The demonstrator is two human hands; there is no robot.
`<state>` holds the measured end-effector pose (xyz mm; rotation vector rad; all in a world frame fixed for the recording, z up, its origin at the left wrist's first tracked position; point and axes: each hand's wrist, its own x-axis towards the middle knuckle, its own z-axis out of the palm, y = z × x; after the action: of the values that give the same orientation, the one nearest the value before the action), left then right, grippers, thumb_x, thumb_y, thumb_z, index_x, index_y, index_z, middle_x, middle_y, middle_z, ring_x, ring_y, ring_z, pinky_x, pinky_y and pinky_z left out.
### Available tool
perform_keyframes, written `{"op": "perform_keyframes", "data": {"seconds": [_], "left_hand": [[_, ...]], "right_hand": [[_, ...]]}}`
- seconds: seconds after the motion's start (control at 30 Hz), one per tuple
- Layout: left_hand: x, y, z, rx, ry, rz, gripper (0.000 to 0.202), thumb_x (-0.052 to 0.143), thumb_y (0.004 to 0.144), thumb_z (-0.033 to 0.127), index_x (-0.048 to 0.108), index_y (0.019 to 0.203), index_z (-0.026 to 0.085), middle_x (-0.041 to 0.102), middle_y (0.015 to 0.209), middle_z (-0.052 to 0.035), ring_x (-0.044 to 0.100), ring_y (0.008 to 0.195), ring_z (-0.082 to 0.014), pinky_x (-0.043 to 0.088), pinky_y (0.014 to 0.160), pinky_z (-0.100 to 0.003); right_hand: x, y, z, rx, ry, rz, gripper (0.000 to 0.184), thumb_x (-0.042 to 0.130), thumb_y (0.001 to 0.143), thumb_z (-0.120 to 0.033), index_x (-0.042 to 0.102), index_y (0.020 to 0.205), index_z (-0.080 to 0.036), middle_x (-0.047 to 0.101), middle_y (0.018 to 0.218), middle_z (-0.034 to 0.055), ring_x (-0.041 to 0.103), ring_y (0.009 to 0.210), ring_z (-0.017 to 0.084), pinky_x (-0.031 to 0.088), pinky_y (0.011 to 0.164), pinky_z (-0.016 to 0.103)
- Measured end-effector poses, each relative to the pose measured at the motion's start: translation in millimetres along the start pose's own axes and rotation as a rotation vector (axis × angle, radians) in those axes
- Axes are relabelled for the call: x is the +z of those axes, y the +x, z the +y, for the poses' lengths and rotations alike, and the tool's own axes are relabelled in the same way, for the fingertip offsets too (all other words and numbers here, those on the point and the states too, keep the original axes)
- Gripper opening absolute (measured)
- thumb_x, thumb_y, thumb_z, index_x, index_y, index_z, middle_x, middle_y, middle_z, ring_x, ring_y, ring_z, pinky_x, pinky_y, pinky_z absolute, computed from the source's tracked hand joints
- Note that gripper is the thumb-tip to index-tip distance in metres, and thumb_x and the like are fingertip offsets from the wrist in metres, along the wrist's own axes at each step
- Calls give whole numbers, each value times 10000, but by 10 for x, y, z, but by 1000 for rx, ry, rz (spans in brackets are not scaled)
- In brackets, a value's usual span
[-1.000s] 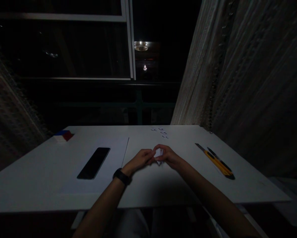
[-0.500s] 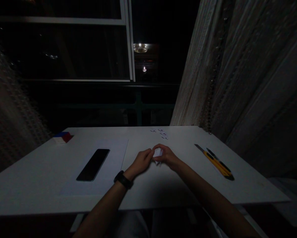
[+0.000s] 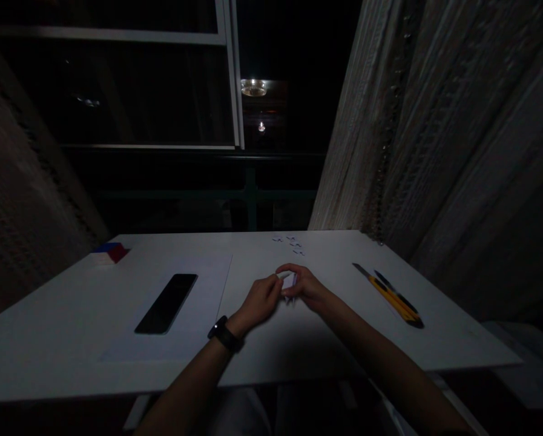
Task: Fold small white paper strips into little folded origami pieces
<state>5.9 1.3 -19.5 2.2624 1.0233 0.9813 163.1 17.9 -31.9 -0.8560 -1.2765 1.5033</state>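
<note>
A small folded piece of white paper (image 3: 289, 282) is pinched between both hands just above the middle of the white table (image 3: 71, 339). My left hand (image 3: 261, 298), with a black watch on its wrist, grips the paper's left side with closed fingers. My right hand (image 3: 308, 287) curls over the top and right side of the paper. Most of the paper is hidden by my fingers.
A black phone (image 3: 166, 303) lies left of my hands. A coloured cube (image 3: 109, 252) sits at the far left corner. Several tiny paper scraps (image 3: 290, 243) lie beyond my hands. A yellow utility knife (image 3: 389, 295) and a black pen (image 3: 397, 292) lie at right, near a curtain (image 3: 434, 151).
My hands have kept hold of the paper and shifted only slightly; the left fingers have moved closer over it. The view has drifted a little.
</note>
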Motion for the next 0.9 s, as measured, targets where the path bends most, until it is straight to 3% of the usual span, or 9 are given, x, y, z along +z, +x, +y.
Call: {"op": "perform_keyframes", "data": {"seconds": [0.23,0.43,0.63,0.8,0.9], "left_hand": [[-77,-45,32,68,97,-47,309,343,877,317,573,744,160,558,632,-22,486,583,-126,316,566,-240],[-101,-65,81,139,128,-130,287,323,889,277,588,947,185,617,767,-46,550,680,-149,352,624,-240],[-68,-54,59,147,223,-130,296,293,897,277,557,832,159,588,718,-45,516,615,-137,331,578,-242],[-91,-30,-9,111,166,-79,300,303,893,291,528,740,162,562,667,-21,496,597,-121,325,568,-234],[-123,-2,-57,45,117,-76,321,317,883,327,510,686,162,529,599,2,468,558,-113,307,533,-229]], "right_hand": [[-37,-18,-52,-93,-192,-195,523,771,458,-185,569,940,-158,618,667,-13,566,537,124,456,511,242],[-57,-13,-72,-128,-334,-199,508,773,446,-168,587,918,-147,627,708,-1,588,620,141,470,566,249],[-24,-31,-66,-4,-247,-139,539,756,438,-145,551,937,-164,597,605,-32,557,468,121,445,438,224],[-14,-35,-84,-130,-289,-107,576,772,462,-183,541,989,-172,620,718,-3,591,587,137,464,527,242],[-30,-34,-116,-190,-308,-113,460,741,540,-228,576,965,-165,626,753,14,583,619,131,449,552,240]]}}
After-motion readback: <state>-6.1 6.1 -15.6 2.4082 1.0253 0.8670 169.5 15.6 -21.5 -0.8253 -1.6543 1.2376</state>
